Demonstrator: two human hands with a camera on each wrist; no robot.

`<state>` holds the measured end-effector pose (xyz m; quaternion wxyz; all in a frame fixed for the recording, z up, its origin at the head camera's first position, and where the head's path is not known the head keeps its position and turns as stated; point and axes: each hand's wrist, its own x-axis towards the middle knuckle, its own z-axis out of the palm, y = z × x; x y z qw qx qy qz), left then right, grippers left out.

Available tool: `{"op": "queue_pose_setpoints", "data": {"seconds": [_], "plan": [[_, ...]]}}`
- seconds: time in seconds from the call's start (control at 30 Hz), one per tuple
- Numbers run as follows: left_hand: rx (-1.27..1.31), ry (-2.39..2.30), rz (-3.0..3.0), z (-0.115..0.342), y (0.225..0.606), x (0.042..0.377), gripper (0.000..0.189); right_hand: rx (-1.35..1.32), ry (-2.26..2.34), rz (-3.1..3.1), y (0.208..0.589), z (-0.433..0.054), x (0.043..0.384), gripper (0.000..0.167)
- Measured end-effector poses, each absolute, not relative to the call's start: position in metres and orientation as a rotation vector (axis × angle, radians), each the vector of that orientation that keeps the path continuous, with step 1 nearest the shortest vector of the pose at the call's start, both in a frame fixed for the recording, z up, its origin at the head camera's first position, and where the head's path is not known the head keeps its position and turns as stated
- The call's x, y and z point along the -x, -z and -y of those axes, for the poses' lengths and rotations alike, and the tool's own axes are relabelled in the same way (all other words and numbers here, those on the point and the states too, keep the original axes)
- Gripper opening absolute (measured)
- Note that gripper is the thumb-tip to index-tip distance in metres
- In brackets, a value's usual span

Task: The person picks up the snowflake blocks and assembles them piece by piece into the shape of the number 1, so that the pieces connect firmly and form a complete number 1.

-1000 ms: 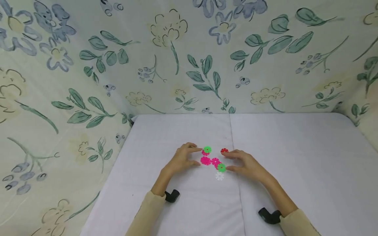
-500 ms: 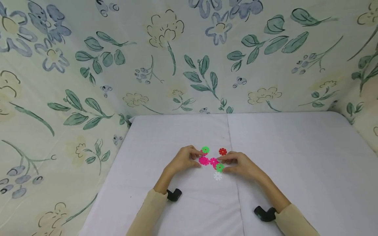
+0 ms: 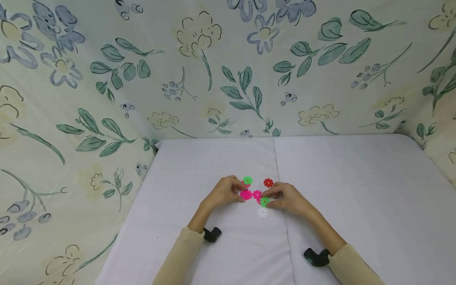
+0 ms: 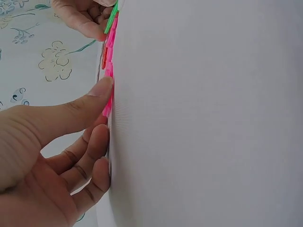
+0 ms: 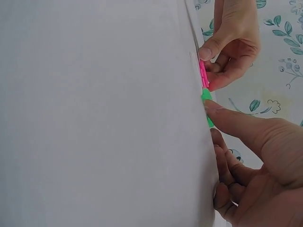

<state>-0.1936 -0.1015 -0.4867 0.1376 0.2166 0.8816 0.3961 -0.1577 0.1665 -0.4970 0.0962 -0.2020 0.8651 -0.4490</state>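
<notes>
Pink discs point(image 3: 246, 195); green discs point(image 3: 264, 203); floral-print backdrop point(image 3: 228, 59).

The right hand point(image 5: 265, 165) pinches a flat green plastic piece point(image 5: 207, 94); the left hand point(image 5: 239, 47) grips flat pink plastic pieces point(image 5: 204, 74).

The left hand point(image 3: 226, 191) partly hides a bright pink flower-shaped disc point(image 3: 246, 195); a green flower-shaped disc point(image 3: 264, 202) overlaps another pink disc point(image 3: 259, 200). The head view's bottom edge cuts off both beige fabric sleeves point(image 3: 179, 255). Whether the discs interlock is too small to tell.
</notes>
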Motion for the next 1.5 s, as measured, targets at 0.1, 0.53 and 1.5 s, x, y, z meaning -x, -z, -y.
{"op": "queue_pose_setpoints", "data": {"seconds": [0.1,0.53,1.5], "plan": [[-0.621,-1.142,-2.556,0.100,0.486,0.192,0.031,0.598,1.332,-2.563,0.498,-0.166,0.158,0.028],[-0.648,-1.071,-2.662,0.096,0.486,0.188,0.025,0.548,1.307,-2.558,0.492,-0.166,0.158,0.022],[-0.752,-1.374,-2.793,0.092,0.480,0.180,0.010,0.360,1.755,-2.475,0.487,-0.158,0.152,0.032]]}}
